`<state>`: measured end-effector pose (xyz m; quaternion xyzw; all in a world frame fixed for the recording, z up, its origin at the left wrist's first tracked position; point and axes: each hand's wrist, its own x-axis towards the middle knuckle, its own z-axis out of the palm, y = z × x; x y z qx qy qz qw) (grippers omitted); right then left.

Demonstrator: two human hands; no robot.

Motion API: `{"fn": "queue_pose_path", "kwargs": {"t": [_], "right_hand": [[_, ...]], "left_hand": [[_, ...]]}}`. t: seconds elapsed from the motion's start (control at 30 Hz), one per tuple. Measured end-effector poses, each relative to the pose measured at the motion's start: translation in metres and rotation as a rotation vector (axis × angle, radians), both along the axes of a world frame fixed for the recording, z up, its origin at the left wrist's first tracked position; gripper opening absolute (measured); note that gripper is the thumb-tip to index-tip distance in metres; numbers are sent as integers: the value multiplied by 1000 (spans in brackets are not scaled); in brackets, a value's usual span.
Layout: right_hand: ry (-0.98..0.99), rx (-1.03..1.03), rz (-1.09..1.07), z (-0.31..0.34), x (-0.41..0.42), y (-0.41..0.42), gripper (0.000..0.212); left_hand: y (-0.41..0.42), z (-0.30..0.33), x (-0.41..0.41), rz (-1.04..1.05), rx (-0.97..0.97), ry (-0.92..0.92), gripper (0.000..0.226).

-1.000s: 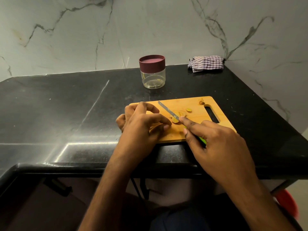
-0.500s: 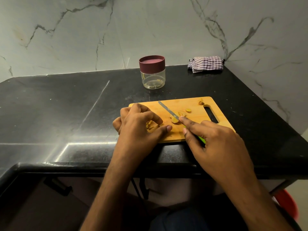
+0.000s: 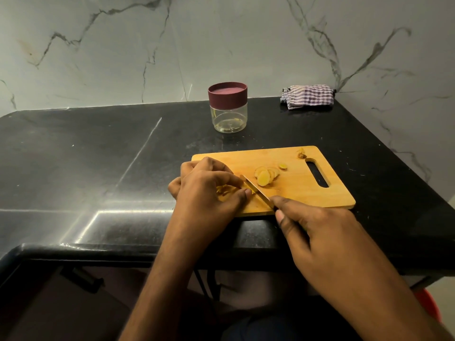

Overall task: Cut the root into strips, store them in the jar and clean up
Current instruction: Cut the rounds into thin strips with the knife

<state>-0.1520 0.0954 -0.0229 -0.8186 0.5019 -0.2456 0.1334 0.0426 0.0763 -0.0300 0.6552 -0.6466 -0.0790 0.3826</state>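
Nearest to me, my right hand [image 3: 317, 232] has its fingers curled around the handle of the knife [image 3: 256, 191], index finger extended along the top toward the blade; the handle itself is hidden under the hand. The blade runs diagonally up and left across the near left part of the cutting board [image 3: 307, 195], its tip just beside my left fingers. My left hand [image 3: 209, 190] sits on the left end of the board with fingers and thumb curled down, pinching the root [image 3: 222, 189], of which only a small yellow portion shows beneath the fingers. Just right of the blade, a small overlapping pile of cut slices [image 3: 266, 175] lies on the board, with one separate slice near it and a small scrap [image 3: 300, 153] beside the handle slot at the far right corner. The board lies on the black countertop [image 3: 98, 156]. Further back stands the jar [image 3: 227, 107], upright, lid on, well apart from the board. A checked cloth [image 3: 307, 96] lies folded in the far right corner against the marble wall [image 3: 123, 45].
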Motion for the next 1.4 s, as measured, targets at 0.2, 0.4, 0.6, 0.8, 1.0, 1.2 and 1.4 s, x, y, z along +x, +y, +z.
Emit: {"fn": "queue_pose_path", "kwargs": {"t": [0.2,0.4,0.6,0.8,1.0,1.2,1.4], "right_hand": [[-21,22,-35,0,0,-2,40],[-52,25,-63,2,1,2,40],[17,23,-5,3,5,1,43],[-35,40,-8,5,2,4,43],[8,25,-11,2,3,5,43],[12,21,-32,4,13,-8,39],[55,41,-23,5,10,-2,39]], "left_hand": [[-3,-1,0,2,18,-40,17],[-6,-4,2,-9,45,-107,24],[-9,-4,1,8,18,-86,18],[-8,-1,0,2,47,-65,19],[-9,0,-1,-4,51,-56,16],[-11,2,1,-28,78,-73,9],[-10,2,-2,32,76,-71,15]]}}
